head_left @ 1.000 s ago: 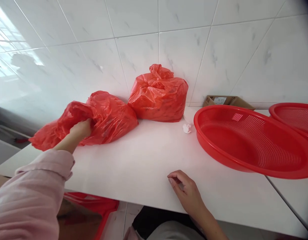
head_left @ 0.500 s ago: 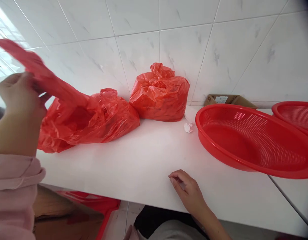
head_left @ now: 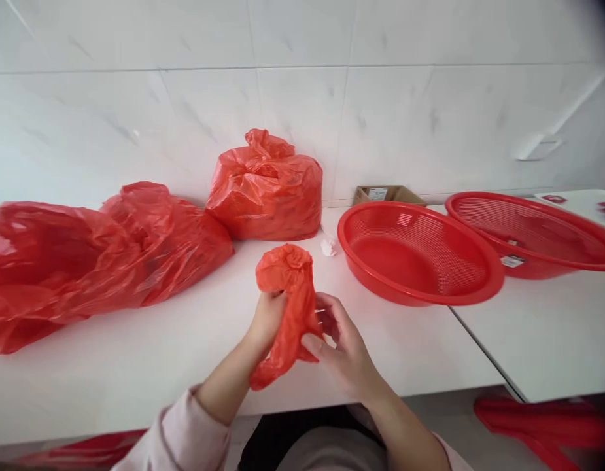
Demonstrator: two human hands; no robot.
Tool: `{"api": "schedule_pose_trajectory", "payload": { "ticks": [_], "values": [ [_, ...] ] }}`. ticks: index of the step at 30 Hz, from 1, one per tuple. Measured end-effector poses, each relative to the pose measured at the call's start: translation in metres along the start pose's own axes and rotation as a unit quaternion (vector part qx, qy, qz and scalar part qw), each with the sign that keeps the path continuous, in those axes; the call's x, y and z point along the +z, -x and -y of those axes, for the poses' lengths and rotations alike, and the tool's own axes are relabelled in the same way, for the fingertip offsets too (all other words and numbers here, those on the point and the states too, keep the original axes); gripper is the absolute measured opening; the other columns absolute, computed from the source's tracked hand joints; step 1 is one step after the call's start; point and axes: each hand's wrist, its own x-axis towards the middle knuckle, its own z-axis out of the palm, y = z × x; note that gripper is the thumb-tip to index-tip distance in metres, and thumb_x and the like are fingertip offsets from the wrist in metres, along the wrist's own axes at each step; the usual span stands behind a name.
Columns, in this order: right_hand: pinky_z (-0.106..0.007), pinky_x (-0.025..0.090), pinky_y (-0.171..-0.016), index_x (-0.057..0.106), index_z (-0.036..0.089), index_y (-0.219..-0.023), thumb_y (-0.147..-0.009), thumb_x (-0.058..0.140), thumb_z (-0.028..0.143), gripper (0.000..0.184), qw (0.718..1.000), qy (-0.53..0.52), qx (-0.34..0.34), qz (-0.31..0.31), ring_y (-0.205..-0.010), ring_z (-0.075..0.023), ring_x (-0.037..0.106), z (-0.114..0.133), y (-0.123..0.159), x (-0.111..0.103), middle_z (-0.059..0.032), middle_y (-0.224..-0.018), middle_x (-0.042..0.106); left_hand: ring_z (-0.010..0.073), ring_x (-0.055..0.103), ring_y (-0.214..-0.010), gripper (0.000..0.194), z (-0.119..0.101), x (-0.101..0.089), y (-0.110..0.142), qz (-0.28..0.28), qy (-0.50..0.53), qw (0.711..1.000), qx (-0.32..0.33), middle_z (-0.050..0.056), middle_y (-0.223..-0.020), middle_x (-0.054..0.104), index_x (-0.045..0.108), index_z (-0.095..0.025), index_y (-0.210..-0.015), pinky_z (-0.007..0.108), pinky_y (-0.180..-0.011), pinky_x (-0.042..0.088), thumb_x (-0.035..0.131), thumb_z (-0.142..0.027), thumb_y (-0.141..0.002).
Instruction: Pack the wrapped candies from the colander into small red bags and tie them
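Observation:
In front of me, above the white table, my left hand (head_left: 270, 317) is closed round a crumpled red plastic bag (head_left: 297, 297). The bag bunches over the fist, hiding most of those fingers, and hangs down toward me. Close against its right side is my right hand (head_left: 344, 347), fingers curved and apart. Its thumb lies over the bag's lower edge; I see no firm grip there. To the left lies a large, loose red plastic bag (head_left: 179, 252) with its mouth spread out. Behind stands a full red bag (head_left: 267, 190), gathered at the top, its contents hidden.
Two red plastic strainer baskets, a near one (head_left: 420, 261) and a farther one (head_left: 537, 229), stand on the right. A small cardboard box (head_left: 390, 194) sits by the tiled wall. Crumpled white paper (head_left: 328, 246) lies on the table (head_left: 184, 366). A seam runs between two tabletops.
My left hand has come from the upper left to the middle with red plastic in it. My right hand has risen from the table edge to meet it. The view has swung right.

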Motion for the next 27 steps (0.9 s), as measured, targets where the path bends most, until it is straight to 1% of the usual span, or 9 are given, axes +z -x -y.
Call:
{"api": "schedule_pose_trajectory", "payload": {
  "ticks": [3,8,10,12,15,17,19,21,27],
  "values": [
    [-0.023,0.048,-0.059,0.060,0.020,-0.090,-0.090,0.059,0.045,0.025,0.996,-0.033,0.045,-0.075,-0.066,-0.0125,0.057,-0.008,0.007,-0.019,-0.0012,-0.077,0.062,0.0120,0.053,-0.056,0.018,0.021,0.005,-0.003,0.020,0.024,0.999,-0.007,-0.002,-0.063,0.058,0.065,-0.015,-0.077,0.026,-0.055,0.046,0.074,-0.031,-0.077],
    [-0.022,0.046,-0.056,0.056,0.021,-0.090,-0.088,0.061,0.048,0.027,0.967,-0.082,0.033,-0.238,-0.064,-0.0125,0.054,-0.015,0.019,-0.065,-0.0007,-0.079,0.060,0.0107,0.044,-0.051,0.032,0.014,-0.037,-0.013,-0.071,0.037,0.997,0.007,-0.008,-0.051,0.039,0.067,-0.017,-0.090,0.021,-0.051,0.038,0.072,-0.045,-0.075],
    [-0.022,0.045,-0.054,0.056,0.021,-0.091,-0.087,0.062,0.048,0.027,0.966,-0.079,0.027,-0.244,-0.063,-0.0127,0.053,-0.012,0.020,-0.070,-0.0006,-0.077,0.059,0.0130,0.053,-0.065,0.031,0.004,-0.040,-0.001,-0.104,0.011,0.993,0.047,-0.004,-0.064,0.051,0.066,-0.022,-0.100,0.021,-0.058,0.044,0.068,-0.046,-0.081],
    [-0.022,0.042,-0.051,0.057,0.021,-0.090,-0.088,0.061,0.048,0.027,0.971,-0.067,0.027,-0.227,-0.061,-0.0123,0.051,-0.009,0.019,-0.063,-0.0002,-0.075,0.058,0.0193,0.060,-0.095,0.034,-0.002,-0.026,0.022,-0.081,-0.055,0.987,0.126,0.003,-0.097,0.064,0.065,-0.027,-0.110,0.027,-0.078,0.050,0.071,-0.041,-0.080],
    [-0.021,0.042,-0.051,0.059,0.021,-0.091,-0.091,0.058,0.046,0.025,0.978,-0.020,0.013,-0.205,-0.059,-0.0115,0.051,-0.004,0.018,-0.043,0.0002,-0.074,0.058,0.0307,0.050,-0.125,0.065,0.004,0.010,0.054,0.053,-0.170,0.962,0.209,0.009,-0.133,0.056,0.063,-0.032,-0.124,0.041,-0.104,0.042,0.085,-0.027,-0.063],
    [-0.022,0.044,-0.056,0.060,0.021,-0.094,-0.092,0.057,0.044,0.024,0.980,0.013,-0.007,-0.197,-0.062,-0.0117,0.052,-0.004,0.018,-0.034,-0.0004,-0.076,0.060,0.0316,0.053,-0.124,0.064,0.013,0.026,0.062,0.102,-0.190,0.956,0.198,0.010,-0.133,0.057,0.063,-0.032,-0.126,0.042,-0.101,0.046,0.082,-0.020,-0.065],
    [-0.023,0.046,-0.060,0.060,0.020,-0.096,-0.092,0.058,0.044,0.024,0.978,0.015,-0.017,-0.208,-0.065,-0.0126,0.055,-0.005,0.019,-0.034,-0.0012,-0.077,0.061,0.0276,0.064,-0.105,0.038,0.019,0.027,0.058,0.104,-0.189,0.964,0.157,0.009,-0.115,0.067,0.071,-0.029,-0.113,0.037,-0.084,0.054,0.071,-0.021,-0.076],
    [-0.024,0.047,-0.060,0.059,0.021,-0.097,-0.089,0.061,0.045,0.026,0.971,-0.019,-0.007,-0.240,-0.066,-0.0137,0.057,-0.007,0.020,-0.043,-0.0013,-0.076,0.062,0.0232,0.067,-0.081,0.017,0.020,0.011,0.047,0.084,-0.175,0.975,0.104,0.008,-0.093,0.073,0.077,-0.024,-0.094,0.031,-0.067,0.054,0.066,-0.028,-0.082],
    [-0.023,0.047,-0.055,0.053,0.022,-0.095,-0.082,0.068,0.044,0.030,0.929,-0.115,0.015,-0.350,-0.058,-0.0112,0.054,-0.015,0.027,-0.082,0.0023,-0.073,0.055,0.0140,0.057,-0.060,0.023,0.011,-0.066,0.025,-0.060,-0.058,0.996,0.030,0.002,-0.064,0.067,0.076,-0.019,-0.077,0.021,-0.056,0.048,0.081,-0.040,-0.068]
  ]
}}
